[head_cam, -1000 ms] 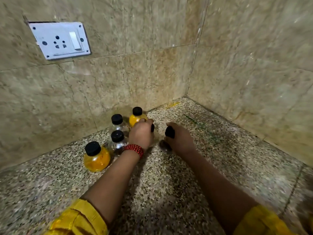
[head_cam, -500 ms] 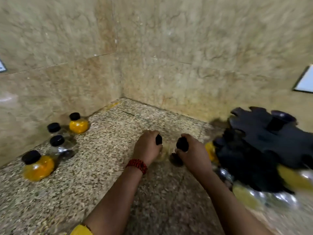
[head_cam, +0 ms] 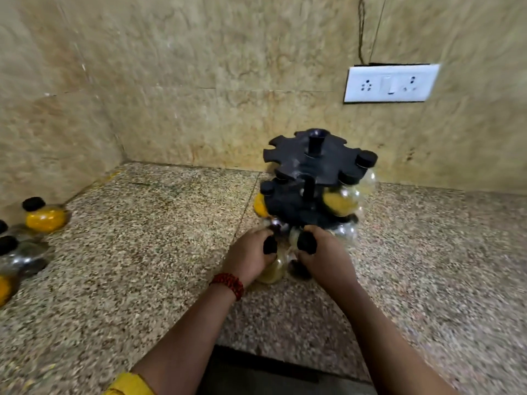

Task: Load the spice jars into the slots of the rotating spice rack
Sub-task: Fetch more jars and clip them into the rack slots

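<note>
My left hand (head_cam: 247,259) grips a pale jar (head_cam: 271,272), my right hand (head_cam: 328,259) a dark jar (head_cam: 299,268), beside the spice rack (head_cam: 293,202).

Beige marble walls (head_cam: 199,67), speckled granite counter (head_cam: 142,252), white socket plate (head_cam: 390,83).

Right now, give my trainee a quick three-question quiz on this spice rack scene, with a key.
1. True or false: the left hand holds the pale jar and the right hand holds the dark jar.
2. Where do the loose jars stand? A, left of the rack; B, right of it; C, on top of it.
3. Fill in: the socket plate on the wall is ____.
Key: 1 true; 2 A; 3 white.
</note>
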